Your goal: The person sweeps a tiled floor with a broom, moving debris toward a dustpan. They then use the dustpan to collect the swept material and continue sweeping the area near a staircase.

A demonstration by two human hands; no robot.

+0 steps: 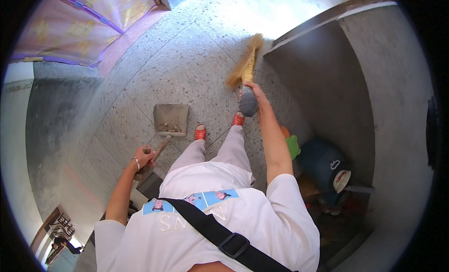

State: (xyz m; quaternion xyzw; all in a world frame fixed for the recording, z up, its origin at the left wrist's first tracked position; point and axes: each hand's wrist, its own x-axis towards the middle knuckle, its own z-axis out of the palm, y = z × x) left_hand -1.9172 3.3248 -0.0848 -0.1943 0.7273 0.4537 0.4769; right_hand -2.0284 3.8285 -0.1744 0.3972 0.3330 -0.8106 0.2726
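My right hand [255, 92] is wrapped round the short handle of a straw broom, whose end is bound in grey. The broom's tan bristles [243, 66] fan out away from me, over the speckled floor. Lower on the left, my left hand [146, 157] grips the wooden handle of a dustpan [164, 109]. That pan lies just ahead and left of my feet, its inside facing up, with small bits of debris [170, 126] gathered near its handle side. The broom and the dustpan are apart. Whether the bristles touch the floor, I cannot tell.
A grey partition [327, 80] runs along the right. Beside my right arm are a green object [293, 147] and a dark blue rounded container [320, 162]. A purple-edged translucent curtain [79, 29] hangs at the far left, next to a dark wall [54, 131].
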